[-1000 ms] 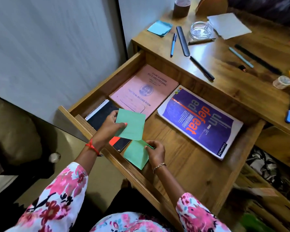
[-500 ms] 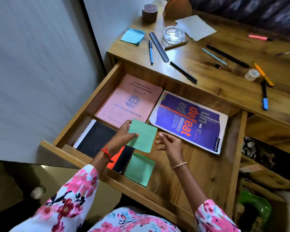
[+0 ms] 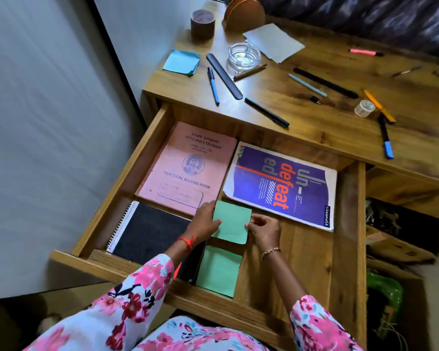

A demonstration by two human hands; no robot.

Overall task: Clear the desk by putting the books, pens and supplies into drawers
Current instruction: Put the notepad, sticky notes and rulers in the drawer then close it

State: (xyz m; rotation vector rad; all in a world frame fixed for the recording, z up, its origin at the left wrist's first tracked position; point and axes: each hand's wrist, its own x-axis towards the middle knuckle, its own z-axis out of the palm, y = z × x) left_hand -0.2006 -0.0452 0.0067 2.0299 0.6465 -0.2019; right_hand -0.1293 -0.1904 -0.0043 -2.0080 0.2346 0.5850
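Note:
The wooden drawer (image 3: 345, 224) is pulled open. Inside lie a pink record book (image 3: 188, 168), a purple notebook (image 3: 281, 183) and a black spiral notebook (image 3: 147, 229). My left hand (image 3: 205, 221) holds a green sticky-note pad (image 3: 232, 222) by its left edge, just above the drawer floor. Fingertips of my right hand (image 3: 264, 230) pinch that pad's right edge. A second green pad (image 3: 218, 271) lies flat near the drawer's front. On the desk top (image 3: 314, 127) remain a blue sticky pad (image 3: 181, 62), several pens and markers (image 3: 266, 112) and a tape roll (image 3: 364, 108).
A glass ashtray (image 3: 243, 57), a sheet of paper (image 3: 273, 43), a brown cup (image 3: 202, 24) and a curved wooden holder (image 3: 243, 15) stand at the desk's back. A white wall (image 3: 48, 122) runs along the left. Clutter sits in the lower compartment (image 3: 395, 249) at right.
My right hand left the lower green pad and came up to the pad in my left hand. That pad moved down towards the drawer floor. The view shifted.

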